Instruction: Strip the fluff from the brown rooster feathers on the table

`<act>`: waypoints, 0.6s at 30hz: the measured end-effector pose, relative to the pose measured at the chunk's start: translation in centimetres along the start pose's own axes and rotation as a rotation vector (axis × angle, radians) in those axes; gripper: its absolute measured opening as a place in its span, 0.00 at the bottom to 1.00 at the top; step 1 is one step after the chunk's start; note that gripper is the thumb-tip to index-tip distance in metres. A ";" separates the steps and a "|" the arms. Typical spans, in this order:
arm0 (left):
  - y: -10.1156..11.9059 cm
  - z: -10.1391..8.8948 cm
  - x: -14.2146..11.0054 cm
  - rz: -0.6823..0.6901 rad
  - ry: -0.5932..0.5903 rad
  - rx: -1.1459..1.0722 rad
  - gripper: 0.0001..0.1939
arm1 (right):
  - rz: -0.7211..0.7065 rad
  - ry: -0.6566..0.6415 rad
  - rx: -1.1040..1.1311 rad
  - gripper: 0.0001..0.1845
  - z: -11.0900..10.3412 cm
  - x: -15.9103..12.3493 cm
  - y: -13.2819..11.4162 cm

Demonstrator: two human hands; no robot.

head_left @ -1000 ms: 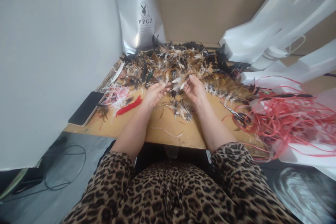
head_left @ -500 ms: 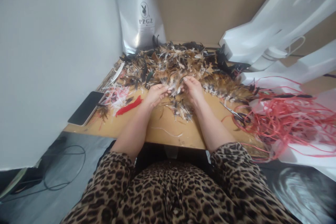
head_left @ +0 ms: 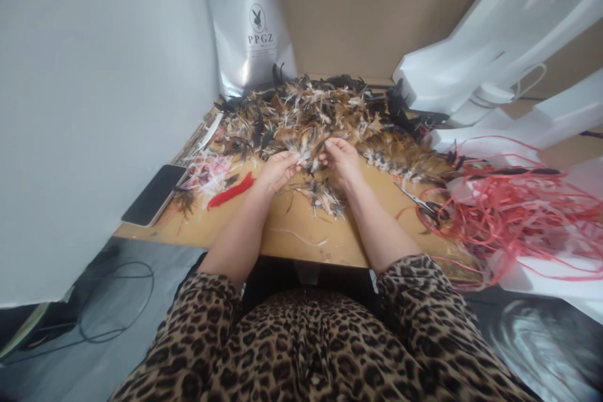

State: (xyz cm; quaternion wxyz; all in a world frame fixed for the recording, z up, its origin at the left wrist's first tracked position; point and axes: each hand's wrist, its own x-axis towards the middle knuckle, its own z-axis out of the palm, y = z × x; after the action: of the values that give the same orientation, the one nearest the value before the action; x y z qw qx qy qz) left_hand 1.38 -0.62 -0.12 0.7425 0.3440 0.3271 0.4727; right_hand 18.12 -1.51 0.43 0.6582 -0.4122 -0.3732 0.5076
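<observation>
My left hand [head_left: 281, 169] is closed, pinching the pale quill ends of some brown and white feathers between thumb and fingertips. Just to its right, my right hand [head_left: 343, 160] is closed too, thumb against forefinger on a brown feather. Behind both hands spreads a large feather pile [head_left: 325, 100] in brown, black and white. A smaller clump of feathers [head_left: 325, 198] lies on the wooden table [head_left: 301, 245] between my forearms. How many feathers each hand holds is too blurred to tell.
Left on the table are a phone [head_left: 154, 195], a bundle of red strings [head_left: 230, 191] and pink-white strips [head_left: 210, 171]. To the right lie scissors [head_left: 417, 198] and a tangle of red ribbon [head_left: 518, 213]. A silver bag [head_left: 254, 63] stands behind the pile.
My right hand has shifted slightly left, with its thumb on a brown feather. My left hand has also moved a little left, still pinching feathers.
</observation>
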 end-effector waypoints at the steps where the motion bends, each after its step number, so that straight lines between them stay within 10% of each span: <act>1: -0.1 0.0 0.0 -0.004 -0.004 0.001 0.04 | -0.003 -0.003 -0.003 0.21 0.0 0.0 0.0; 14: 1.4 -0.2 0.2 0.125 0.145 -0.199 0.13 | -0.192 0.195 -0.202 0.22 -0.5 0.4 -0.1; 18: 1.3 -0.1 0.1 0.094 0.080 -0.211 0.12 | -0.228 0.047 -0.275 0.15 0.6 -0.9 -0.8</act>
State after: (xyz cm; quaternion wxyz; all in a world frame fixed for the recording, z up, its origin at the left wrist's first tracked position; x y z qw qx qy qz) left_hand 0.69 -0.08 0.87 0.7378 0.2598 0.2886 0.5522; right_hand 17.69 -2.41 1.35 0.6575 -0.4649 -0.4681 0.3640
